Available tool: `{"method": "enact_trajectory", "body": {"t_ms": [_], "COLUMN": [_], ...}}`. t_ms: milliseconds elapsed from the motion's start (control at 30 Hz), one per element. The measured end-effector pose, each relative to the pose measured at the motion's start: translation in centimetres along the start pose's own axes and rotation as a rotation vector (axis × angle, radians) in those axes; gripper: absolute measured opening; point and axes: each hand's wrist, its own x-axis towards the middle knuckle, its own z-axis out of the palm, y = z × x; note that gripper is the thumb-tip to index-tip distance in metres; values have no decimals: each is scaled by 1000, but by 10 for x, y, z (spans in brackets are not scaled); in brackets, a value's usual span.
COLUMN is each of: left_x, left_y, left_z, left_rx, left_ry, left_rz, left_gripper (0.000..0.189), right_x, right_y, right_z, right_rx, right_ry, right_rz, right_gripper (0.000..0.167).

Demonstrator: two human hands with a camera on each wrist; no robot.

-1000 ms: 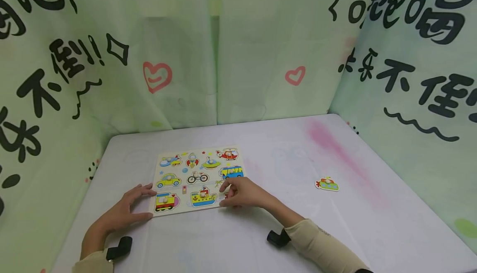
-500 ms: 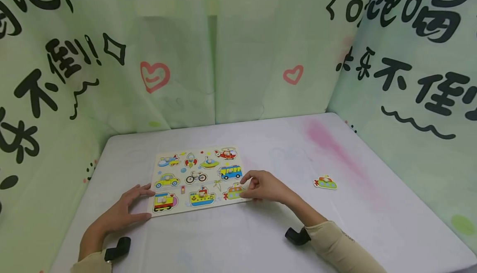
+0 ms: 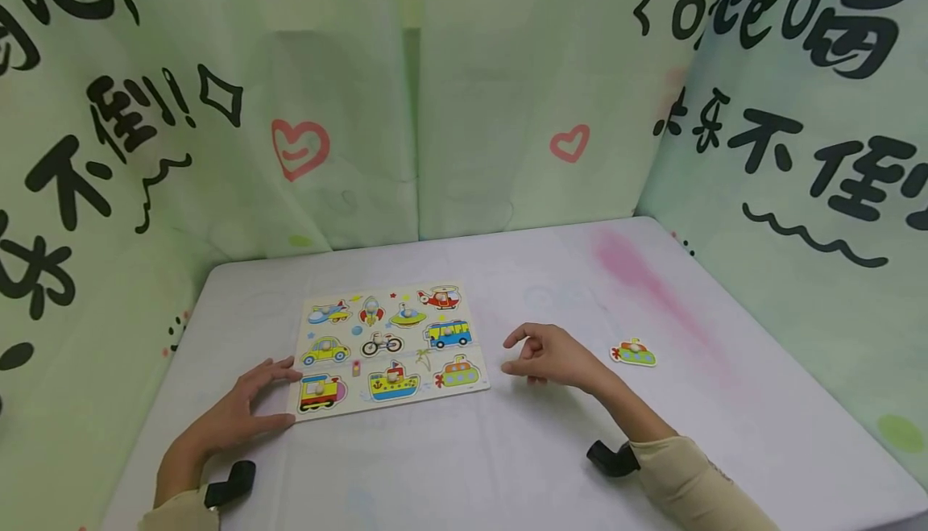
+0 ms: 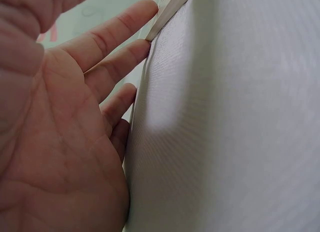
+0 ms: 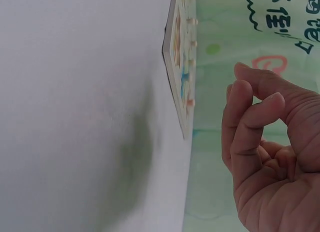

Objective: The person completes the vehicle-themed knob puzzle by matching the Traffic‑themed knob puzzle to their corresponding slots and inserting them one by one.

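A wooden peg puzzle board (image 3: 399, 333) lies flat on the table, left of centre. It shows vehicle shapes, among them a train (image 3: 321, 392), a boat (image 3: 393, 382), a bus (image 3: 448, 333) and a submarine shape (image 3: 457, 371). My left hand (image 3: 250, 402) touches the board's left edge with fingers and thumb spread; the left wrist view has its fingertips (image 4: 147, 7) against that edge. Right of the board, my right hand (image 3: 551, 355) hovers above the table, fingers loosely bent and holding nothing. Beyond it lies a loose submarine puzzle piece (image 3: 634, 353).
The white-covered table (image 3: 406, 474) has a pink smear (image 3: 638, 265) toward the back right. Green cloth walls (image 3: 471, 96) with black writing and red hearts enclose it at the back and both sides. A black wrist mount (image 3: 612, 458) sits under the right sleeve.
My right hand has drawn back to the right, off the board's lower right corner, uncovering the submarine shape there. My left hand stays at the left edge. The loose submarine piece has not moved.
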Motion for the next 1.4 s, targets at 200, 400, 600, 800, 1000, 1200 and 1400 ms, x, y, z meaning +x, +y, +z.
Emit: {"method": "enact_trajectory", "body": {"t_ms": [200, 400, 600, 800, 1000, 1200, 1400], "left_x": [0, 1, 0, 0, 1, 0, 0], "left_y": [1, -1, -1, -2, 0, 2, 2], "left_z": [-1, -1, 1, 1, -1, 0, 0], "left_rx": [4, 4, -3, 1, 2, 5, 6], "left_ry": [1, -2, -4, -1, -3, -11, -8], "left_rz": [9, 7, -3, 14, 18, 8, -3], "left_gripper": [56, 57, 56, 56, 57, 58, 58], "right_x": [-11, -20, -28, -41, -52, -62, -69], "right_y": [11, 20, 26, 35, 41, 49, 59], "right_z": [-14, -24, -34, -45, -58, -70, -84], "right_rx": [9, 7, -6, -19, -37, -57, -57], "right_ry": [28, 54, 83, 108, 134, 155, 176], "right_rz": [14, 26, 51, 73, 93, 111, 122], "right_gripper": [45, 45, 46, 46, 45, 47, 48]}}
